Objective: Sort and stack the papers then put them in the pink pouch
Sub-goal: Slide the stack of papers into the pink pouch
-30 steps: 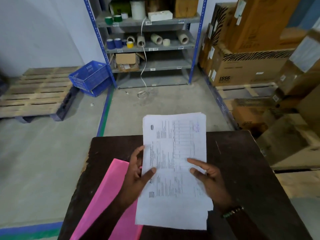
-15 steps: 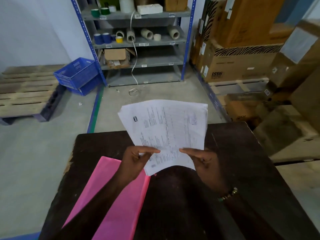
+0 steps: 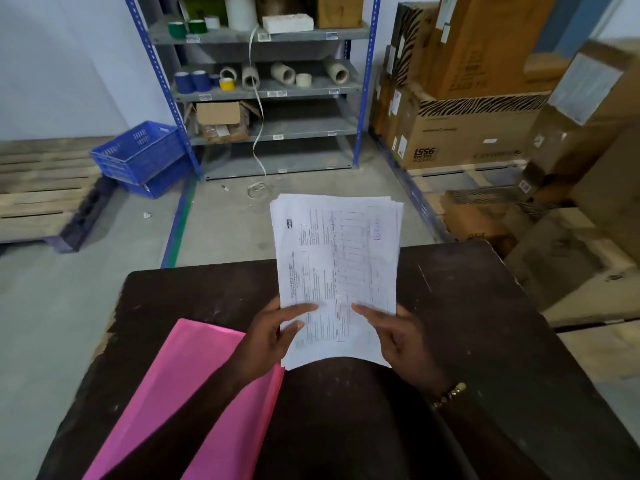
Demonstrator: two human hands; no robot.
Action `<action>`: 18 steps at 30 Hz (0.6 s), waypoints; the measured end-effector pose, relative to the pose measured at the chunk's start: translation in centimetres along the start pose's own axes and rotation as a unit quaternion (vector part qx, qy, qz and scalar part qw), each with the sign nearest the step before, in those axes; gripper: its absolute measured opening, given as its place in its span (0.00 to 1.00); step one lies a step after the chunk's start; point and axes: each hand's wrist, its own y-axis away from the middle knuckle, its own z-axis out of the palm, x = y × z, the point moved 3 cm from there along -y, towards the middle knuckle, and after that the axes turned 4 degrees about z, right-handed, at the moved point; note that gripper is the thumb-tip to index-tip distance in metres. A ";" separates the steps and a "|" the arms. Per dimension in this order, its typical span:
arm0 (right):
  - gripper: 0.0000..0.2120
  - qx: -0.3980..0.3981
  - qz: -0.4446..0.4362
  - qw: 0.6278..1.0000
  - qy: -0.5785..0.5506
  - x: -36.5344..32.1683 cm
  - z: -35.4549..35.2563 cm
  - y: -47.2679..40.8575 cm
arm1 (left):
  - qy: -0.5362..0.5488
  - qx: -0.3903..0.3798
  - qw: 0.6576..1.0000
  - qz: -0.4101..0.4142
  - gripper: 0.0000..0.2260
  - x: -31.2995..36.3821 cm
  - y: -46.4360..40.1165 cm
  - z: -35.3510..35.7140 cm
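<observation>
Papers [image 3: 337, 271] in both hands, print illegible, pink pouch [image 3: 194, 393] partly arm-hidden.

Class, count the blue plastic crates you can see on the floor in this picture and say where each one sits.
2. One blue crate lies tilted left of the shelving; a second crate sits beneath it, mostly hidden. Others may be hidden.

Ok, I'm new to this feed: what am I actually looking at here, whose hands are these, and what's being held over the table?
No machine here: a person wears a camera on the head, looking forward and down, so the picture is their own view. The left hand and right hand each grip the near end of a stack of printed papers, raised above a dark table. The pink pouch lies flat on the table at the left, partly under the left arm. Behind are shelves with tape rolls, cardboard boxes and a blue crate.
</observation>
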 end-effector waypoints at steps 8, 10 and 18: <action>0.18 0.089 0.114 0.975 -0.170 -2.9 -3.0 -0.9 | 0.102 -0.051 0.991 -0.063 0.20 4.5 -1.0 -1.3; 0.18 0.095 0.124 0.965 -0.211 -3.5 -3.7 -1.2 | 0.092 -0.073 0.992 -0.056 0.19 5.7 -1.2 -2.0; 0.15 0.078 0.133 0.970 -0.186 -5.5 -4.7 -1.8 | 0.156 -0.024 0.984 -0.082 0.17 7.5 -1.0 -3.7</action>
